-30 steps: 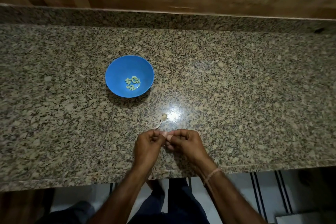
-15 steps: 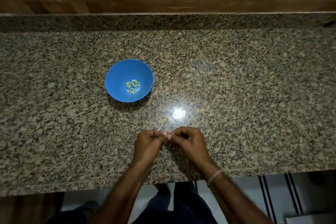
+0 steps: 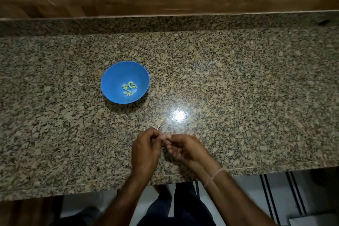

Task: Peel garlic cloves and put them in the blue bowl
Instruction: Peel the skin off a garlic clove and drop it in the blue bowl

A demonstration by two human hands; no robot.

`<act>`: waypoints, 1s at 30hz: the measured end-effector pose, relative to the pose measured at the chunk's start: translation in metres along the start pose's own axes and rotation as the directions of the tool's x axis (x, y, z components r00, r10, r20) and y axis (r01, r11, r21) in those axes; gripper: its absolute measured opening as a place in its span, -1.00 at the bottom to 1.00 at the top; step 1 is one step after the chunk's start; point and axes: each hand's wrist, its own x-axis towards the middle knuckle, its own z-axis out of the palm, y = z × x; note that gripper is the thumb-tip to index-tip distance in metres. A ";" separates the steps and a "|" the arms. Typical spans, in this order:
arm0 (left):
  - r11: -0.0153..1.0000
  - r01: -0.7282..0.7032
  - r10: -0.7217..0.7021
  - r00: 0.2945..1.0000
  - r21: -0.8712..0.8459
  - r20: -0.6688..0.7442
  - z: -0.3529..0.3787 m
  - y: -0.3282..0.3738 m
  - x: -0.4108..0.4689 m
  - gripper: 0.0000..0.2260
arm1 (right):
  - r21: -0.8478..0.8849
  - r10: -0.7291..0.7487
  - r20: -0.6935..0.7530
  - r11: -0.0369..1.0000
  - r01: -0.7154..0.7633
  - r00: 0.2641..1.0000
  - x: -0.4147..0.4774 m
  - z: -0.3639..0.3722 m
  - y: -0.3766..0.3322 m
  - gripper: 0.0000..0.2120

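Low in the middle of the frame we see the left hand (image 3: 146,149) and right hand (image 3: 186,148) meet, fingers curled, both pinching a small garlic clove (image 3: 165,137) that the fingertips mostly hide. Just above them a scrap of garlic skin (image 3: 160,122) lies on the granite counter (image 3: 247,97). The blue bowl (image 3: 115,74), left of centre, holds peeled cloves (image 3: 129,88).
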 end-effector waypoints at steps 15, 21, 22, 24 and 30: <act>0.987 0.042 -0.024 0.993 -0.156 0.120 0.008 -0.005 -0.008 -0.85 | 0.107 0.108 0.006 0.988 -0.108 0.994 0.000 -0.009 0.007 -0.93; 0.983 -0.027 0.048 0.993 -0.182 0.107 0.007 -0.001 -0.010 -0.81 | 0.185 0.121 -0.037 0.976 -0.112 0.992 0.006 -0.009 0.017 -0.88; 0.984 -0.041 0.060 0.992 -0.175 0.109 0.007 0.000 -0.010 -0.81 | 0.187 0.114 -0.043 0.977 -0.104 0.993 0.007 -0.009 0.018 -0.87; 0.988 -0.021 0.035 0.996 -0.153 0.088 0.007 -0.001 -0.011 -0.82 | 0.110 0.027 -0.071 0.994 -0.019 0.997 0.009 -0.009 0.023 -0.88; 0.985 0.132 -0.128 0.991 -0.107 0.041 0.007 -0.010 -0.007 -0.90 | -0.524 -0.522 0.037 0.716 0.461 0.852 0.003 -0.009 0.027 -0.81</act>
